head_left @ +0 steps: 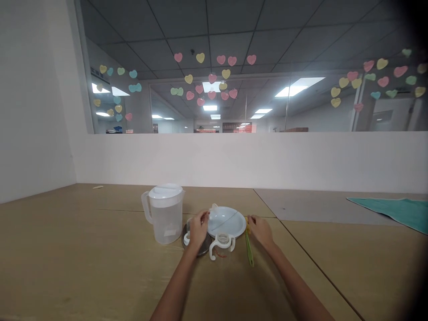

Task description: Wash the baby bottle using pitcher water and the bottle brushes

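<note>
My left hand is by the plate, my right hand beside the green handle; I cannot tell whether either grip holds anything.

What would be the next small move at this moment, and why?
I'd shift the right hand down to the green handle and take hold there. Its fingertips are beside the yellow end, by the plate, while the handle points towards the person, seemingly within easy reach. Whether the fingers already grip the yellow end, I can't tell.
</note>
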{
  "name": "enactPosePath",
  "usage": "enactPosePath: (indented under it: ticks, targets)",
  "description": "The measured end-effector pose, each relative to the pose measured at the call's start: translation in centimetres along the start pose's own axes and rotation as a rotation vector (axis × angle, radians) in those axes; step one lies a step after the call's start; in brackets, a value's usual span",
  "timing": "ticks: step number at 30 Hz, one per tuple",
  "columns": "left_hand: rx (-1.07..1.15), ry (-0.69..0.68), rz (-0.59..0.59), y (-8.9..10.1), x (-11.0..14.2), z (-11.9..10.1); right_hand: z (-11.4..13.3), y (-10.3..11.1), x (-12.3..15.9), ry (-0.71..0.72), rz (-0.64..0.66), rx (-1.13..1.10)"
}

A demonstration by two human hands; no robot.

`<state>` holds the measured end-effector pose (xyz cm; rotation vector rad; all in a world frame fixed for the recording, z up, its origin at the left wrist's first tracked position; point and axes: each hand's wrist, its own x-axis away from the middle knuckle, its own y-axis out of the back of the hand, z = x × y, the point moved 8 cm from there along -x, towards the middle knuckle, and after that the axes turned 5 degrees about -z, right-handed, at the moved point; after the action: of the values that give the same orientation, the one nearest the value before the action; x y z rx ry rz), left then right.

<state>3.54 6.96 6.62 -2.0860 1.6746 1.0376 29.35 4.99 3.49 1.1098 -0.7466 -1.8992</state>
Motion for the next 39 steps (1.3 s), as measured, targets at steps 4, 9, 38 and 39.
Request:
enactPosePath:
  ticks: [4, 9, 38, 39]
  targets:
    - [0.07, 0.014, 0.103, -2.5, 0.7, 0.5, 3.2, -0.5, -2.4, 0.056, -0.011, -0.032]
    - [0.016, -0.022, 0.198, -3.6, 2.0, 0.1, 6.3, -5.0, -4.2, 0.112, 0.183, -0.11]
    - [0.078, 0.07, 0.102, -2.5, 3.2, 1.6, 16.8, 8.2, 1.8, 0.636, -0.103, -0.475]
    - [0.085, 0.072, 0.102, -2.5, 3.2, 1.6, 16.8, 7.8, 1.7, 0.634, -0.094, -0.453]
